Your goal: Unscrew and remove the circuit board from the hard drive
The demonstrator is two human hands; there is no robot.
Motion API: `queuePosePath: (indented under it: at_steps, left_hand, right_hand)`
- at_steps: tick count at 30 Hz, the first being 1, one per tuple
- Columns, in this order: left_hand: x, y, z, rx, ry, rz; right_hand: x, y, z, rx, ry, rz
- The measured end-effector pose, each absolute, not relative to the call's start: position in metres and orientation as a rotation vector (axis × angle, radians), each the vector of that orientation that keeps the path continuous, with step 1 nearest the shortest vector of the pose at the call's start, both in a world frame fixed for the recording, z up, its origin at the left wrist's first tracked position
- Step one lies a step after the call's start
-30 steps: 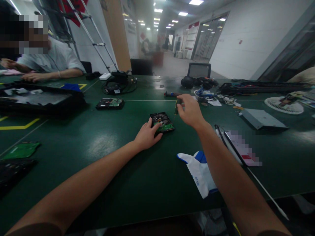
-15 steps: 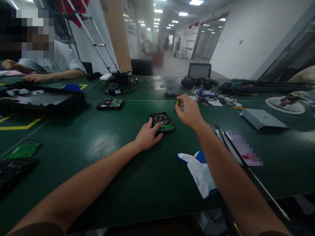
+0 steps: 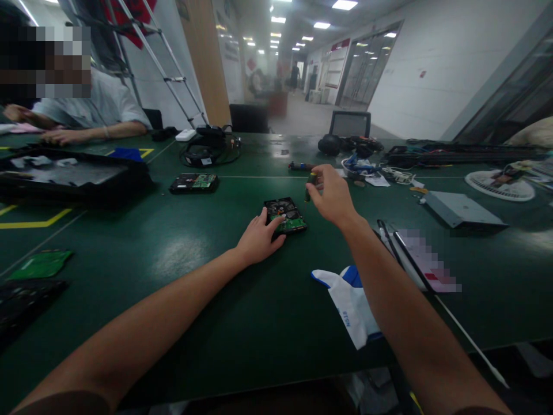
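On the green table before me lies a hard disk drive (image 3: pixel 286 212), its green circuit board and dark metal underside facing up. My left hand (image 3: pixel 259 237) grips its near left corner, thumb and fingers apart over the edges. To the right of the drive, my right hand (image 3: pixel 332 193) is closed around a short screwdriver (image 3: pixel 310 187) with a dark and yellow handle. It is held roughly upright, apart from the drive; its tip is hard to make out. A white and blue glove (image 3: pixel 352 305) lies below my right forearm.
A second hard drive (image 3: pixel 194 183) lies further left, near a black tray-like casing (image 3: pixel 73 173). A green circuit board (image 3: pixel 41 264) is at the far left. Rightward are a grey metal box (image 3: pixel 464 208) and a white round grille (image 3: pixel 499 184). A co-worker (image 3: pixel 93 109) sits at back left.
The screwdriver has turned slightly in my right hand, which shifts only a little. My left hand and the hard drive stay where they were.
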State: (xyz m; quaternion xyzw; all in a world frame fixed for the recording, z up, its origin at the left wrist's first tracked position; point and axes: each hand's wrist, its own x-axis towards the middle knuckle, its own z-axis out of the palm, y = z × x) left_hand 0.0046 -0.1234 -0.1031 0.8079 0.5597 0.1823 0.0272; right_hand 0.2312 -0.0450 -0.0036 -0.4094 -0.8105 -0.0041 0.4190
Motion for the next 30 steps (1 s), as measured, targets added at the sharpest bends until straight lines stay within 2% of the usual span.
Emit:
queuePosePath:
  at_steps: [30]
  left_hand:
    - [0.0048, -0.1234, -0.1019, 2.482, 1.718, 0.564]
  right_hand:
    - [0.2314, -0.0475, -0.0014, -1.008, -2.06, -0.075]
